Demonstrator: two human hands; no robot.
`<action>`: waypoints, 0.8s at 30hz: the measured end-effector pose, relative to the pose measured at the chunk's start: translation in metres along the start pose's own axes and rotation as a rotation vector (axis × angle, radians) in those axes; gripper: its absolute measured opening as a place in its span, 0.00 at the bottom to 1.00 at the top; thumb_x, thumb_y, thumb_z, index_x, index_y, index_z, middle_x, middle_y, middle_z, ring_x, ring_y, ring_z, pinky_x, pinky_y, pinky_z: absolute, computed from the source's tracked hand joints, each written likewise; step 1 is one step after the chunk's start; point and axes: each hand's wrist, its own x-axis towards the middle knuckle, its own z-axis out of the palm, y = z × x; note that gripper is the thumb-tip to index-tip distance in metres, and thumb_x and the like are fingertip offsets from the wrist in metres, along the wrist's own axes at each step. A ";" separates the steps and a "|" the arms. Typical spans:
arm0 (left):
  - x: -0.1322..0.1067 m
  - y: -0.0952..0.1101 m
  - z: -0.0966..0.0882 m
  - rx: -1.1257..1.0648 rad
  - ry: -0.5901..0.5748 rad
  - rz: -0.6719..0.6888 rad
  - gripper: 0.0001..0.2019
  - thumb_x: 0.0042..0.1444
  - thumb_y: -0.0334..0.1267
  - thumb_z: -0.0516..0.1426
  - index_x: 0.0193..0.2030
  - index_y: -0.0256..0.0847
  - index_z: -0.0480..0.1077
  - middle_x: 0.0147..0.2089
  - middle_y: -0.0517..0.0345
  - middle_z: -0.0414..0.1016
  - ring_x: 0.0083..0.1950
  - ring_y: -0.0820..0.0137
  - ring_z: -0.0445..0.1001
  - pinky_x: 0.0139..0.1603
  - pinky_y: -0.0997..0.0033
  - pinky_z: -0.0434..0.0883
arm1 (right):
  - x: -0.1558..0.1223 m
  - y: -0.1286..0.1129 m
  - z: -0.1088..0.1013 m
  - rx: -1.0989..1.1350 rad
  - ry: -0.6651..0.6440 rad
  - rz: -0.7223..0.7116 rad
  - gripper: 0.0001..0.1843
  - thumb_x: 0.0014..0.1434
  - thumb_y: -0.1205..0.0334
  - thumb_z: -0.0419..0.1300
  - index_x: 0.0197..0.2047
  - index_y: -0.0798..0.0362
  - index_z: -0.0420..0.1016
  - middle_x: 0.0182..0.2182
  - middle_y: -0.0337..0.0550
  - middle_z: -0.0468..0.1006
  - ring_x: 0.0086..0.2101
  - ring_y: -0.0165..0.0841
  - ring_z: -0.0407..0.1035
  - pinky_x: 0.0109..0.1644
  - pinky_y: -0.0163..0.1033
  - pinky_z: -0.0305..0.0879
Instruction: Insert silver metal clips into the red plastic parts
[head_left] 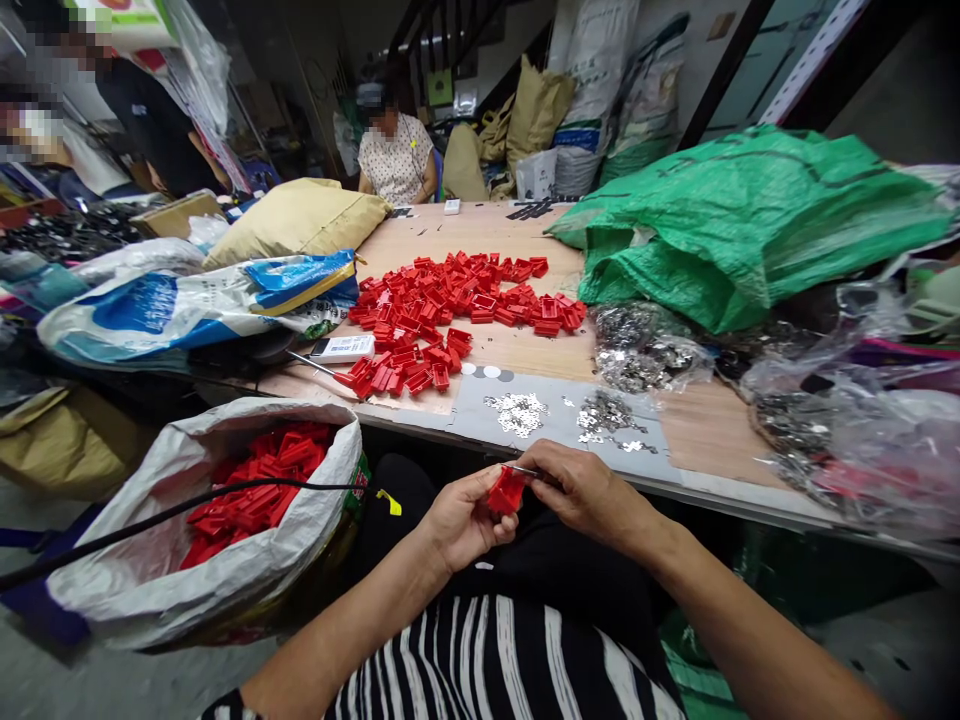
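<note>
My left hand (461, 520) is closed around a small red plastic part (507, 491), held over my lap just below the table edge. My right hand (581, 488) pinches a thin metal piece (520, 469) against the top of that red part. A heap of the same red parts (450, 310) lies on the wooden table (705, 425) ahead. Two small piles of silvery metal pieces (519, 412) rest on a grey mat (472, 405) near the front edge, closest to my hands.
A white sack (135, 580) with red parts stands at my left, a black cable (150, 518) across it. Clear bags of metal pieces (645, 350), a green sack (750, 215), and blue-white and tan sacks crowd the table. A seated person (395, 150) works at the far end; others sit far left.
</note>
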 end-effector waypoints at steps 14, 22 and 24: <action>0.001 0.000 0.001 -0.013 -0.003 -0.020 0.09 0.58 0.40 0.56 0.38 0.34 0.70 0.26 0.55 0.71 0.20 0.75 0.69 0.22 0.79 0.64 | -0.003 0.002 0.002 -0.048 0.008 -0.009 0.09 0.60 0.73 0.52 0.40 0.53 0.69 0.35 0.44 0.74 0.35 0.35 0.70 0.38 0.38 0.65; -0.001 0.002 0.001 0.004 -0.033 -0.023 0.10 0.54 0.37 0.60 0.40 0.33 0.71 0.27 0.55 0.69 0.22 0.77 0.67 0.23 0.81 0.64 | 0.001 -0.004 -0.005 0.039 -0.051 0.065 0.08 0.61 0.69 0.53 0.39 0.52 0.72 0.34 0.44 0.76 0.34 0.34 0.70 0.38 0.37 0.65; -0.001 0.003 0.002 0.021 -0.062 -0.021 0.10 0.53 0.38 0.60 0.39 0.32 0.72 0.26 0.55 0.68 0.22 0.78 0.65 0.22 0.80 0.63 | 0.002 -0.006 -0.006 0.063 -0.049 0.081 0.08 0.60 0.69 0.53 0.39 0.52 0.73 0.33 0.44 0.76 0.34 0.34 0.70 0.37 0.37 0.64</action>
